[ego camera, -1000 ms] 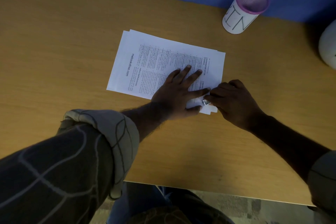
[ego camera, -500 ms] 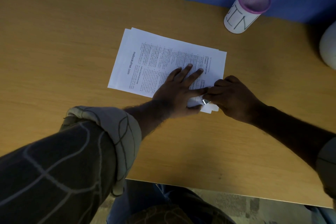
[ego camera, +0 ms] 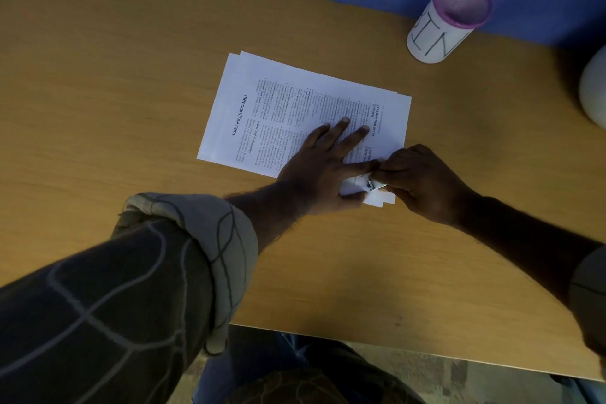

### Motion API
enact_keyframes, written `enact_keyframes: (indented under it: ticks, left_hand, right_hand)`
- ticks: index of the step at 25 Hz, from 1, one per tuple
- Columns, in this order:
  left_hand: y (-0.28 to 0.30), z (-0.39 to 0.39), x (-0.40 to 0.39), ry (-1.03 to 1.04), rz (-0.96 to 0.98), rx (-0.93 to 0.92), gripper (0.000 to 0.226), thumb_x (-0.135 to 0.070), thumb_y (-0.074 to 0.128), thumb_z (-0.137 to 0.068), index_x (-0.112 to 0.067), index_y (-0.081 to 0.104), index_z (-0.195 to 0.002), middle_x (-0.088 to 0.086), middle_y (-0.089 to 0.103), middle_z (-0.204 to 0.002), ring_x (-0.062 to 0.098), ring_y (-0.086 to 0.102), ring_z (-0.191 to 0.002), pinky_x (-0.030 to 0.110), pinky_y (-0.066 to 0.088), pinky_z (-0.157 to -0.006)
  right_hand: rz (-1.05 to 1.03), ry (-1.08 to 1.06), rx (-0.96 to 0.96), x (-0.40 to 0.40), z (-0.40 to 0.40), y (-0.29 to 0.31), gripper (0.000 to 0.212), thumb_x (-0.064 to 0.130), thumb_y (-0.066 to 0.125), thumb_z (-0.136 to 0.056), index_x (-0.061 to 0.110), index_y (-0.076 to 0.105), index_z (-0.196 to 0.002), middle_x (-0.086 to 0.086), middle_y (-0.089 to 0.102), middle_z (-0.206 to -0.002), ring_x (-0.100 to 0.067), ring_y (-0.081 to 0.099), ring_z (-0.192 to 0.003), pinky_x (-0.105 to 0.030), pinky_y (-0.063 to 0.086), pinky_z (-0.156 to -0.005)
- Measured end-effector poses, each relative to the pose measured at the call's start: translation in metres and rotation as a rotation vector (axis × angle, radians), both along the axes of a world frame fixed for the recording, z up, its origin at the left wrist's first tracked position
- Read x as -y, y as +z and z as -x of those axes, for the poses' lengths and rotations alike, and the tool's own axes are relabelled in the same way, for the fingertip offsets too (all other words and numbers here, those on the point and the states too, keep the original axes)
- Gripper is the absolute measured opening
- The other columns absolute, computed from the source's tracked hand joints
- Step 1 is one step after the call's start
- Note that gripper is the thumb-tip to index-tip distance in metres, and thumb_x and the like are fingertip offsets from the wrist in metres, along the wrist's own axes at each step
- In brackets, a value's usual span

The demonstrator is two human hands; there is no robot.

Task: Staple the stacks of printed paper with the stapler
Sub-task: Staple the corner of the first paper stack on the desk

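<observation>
The left hand [ego camera: 323, 170] presses the paper stack [ego camera: 305, 115] flat on the surface [ego camera: 131, 75], fingers spread; the right hand [ego camera: 423, 182] pinches a small metal stapler [ego camera: 373, 185] at the near corner. Squeeze squarely, sheets aligned.

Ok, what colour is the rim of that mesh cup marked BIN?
Purple rim, on the white-wrapped mesh cup; head view.

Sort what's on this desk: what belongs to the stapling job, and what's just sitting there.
In use: printed paper stack, left hand flat on it, right hand at its corner pinching a small metal piece.
Idle: pen cup, white object.
</observation>
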State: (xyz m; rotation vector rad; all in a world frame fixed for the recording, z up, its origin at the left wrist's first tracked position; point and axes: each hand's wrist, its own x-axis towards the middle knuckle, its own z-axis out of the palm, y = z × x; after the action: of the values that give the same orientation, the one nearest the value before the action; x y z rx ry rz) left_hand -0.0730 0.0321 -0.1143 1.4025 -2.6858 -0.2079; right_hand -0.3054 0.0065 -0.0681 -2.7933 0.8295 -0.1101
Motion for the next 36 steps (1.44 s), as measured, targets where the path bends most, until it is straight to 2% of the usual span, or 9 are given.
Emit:
enact_keyframes:
  ticks: [11,17,22,26,31,36]
  left_hand:
    - [-0.001,0.000,0.001,-0.006,0.020,-0.005,0.069,-0.071,0.041,-0.086,-0.044,0.035,-0.149,0.011,0.019,-0.167,0.040,0.015,-0.153,0.059,0.018,-0.122]
    - [0.001,-0.001,0.000,-0.012,0.020,-0.027,0.065,-0.068,0.041,-0.089,-0.042,0.038,-0.149,0.011,0.020,-0.167,0.040,0.016,-0.153,0.058,0.017,-0.122]
    - [0.001,-0.001,-0.001,-0.008,0.035,-0.018,0.052,-0.057,0.032,-0.101,-0.042,0.038,-0.150,0.011,0.022,-0.167,0.040,0.017,-0.153,0.058,0.019,-0.122]
    - [0.000,0.000,0.001,0.000,0.035,-0.010,0.050,-0.054,0.030,-0.102,-0.043,0.035,-0.150,0.010,0.021,-0.167,0.039,0.016,-0.153,0.055,0.015,-0.122]
    - [-0.003,0.001,0.001,0.021,0.016,-0.006,0.051,-0.056,0.029,-0.101,-0.046,0.033,-0.150,0.007,0.019,-0.168,0.037,0.013,-0.154,0.053,0.011,-0.122]
    - [-0.004,0.000,0.002,0.023,0.026,-0.006,0.050,-0.057,0.030,-0.101,-0.046,0.034,-0.150,0.007,0.020,-0.168,0.037,0.015,-0.154,0.053,0.011,-0.122]
  right_hand:
    - [0.149,-0.007,0.039,-0.016,0.008,-0.011,0.033,0.005,0.078,-0.072,0.005,0.071,-0.104,-0.011,0.073,-0.096,-0.031,0.069,-0.089,-0.043,0.052,-0.080]
    - [0.265,-0.012,0.049,-0.025,0.012,-0.018,0.026,0.011,0.067,-0.084,0.006,0.067,-0.109,-0.011,0.072,-0.102,-0.030,0.066,-0.095,-0.039,0.046,-0.085]
    - [0.176,-0.094,0.116,-0.033,0.014,-0.022,0.022,0.018,0.062,-0.091,0.009,0.069,-0.110,-0.010,0.070,-0.107,-0.028,0.063,-0.104,-0.039,0.041,-0.089]
    - [0.128,-0.158,0.167,-0.040,0.013,-0.022,0.023,0.018,0.058,-0.089,0.014,0.069,-0.109,-0.006,0.072,-0.109,-0.024,0.057,-0.109,-0.039,0.038,-0.089]
    - [0.091,-0.242,0.198,-0.045,0.008,-0.022,0.026,0.005,0.074,-0.080,0.013,0.074,-0.104,-0.002,0.075,-0.107,-0.027,0.066,-0.102,-0.039,0.043,-0.086]
    - [0.096,-0.221,0.223,-0.051,0.010,-0.024,0.021,0.009,0.064,-0.087,0.012,0.075,-0.105,-0.003,0.075,-0.107,-0.026,0.067,-0.102,-0.034,0.042,-0.088]
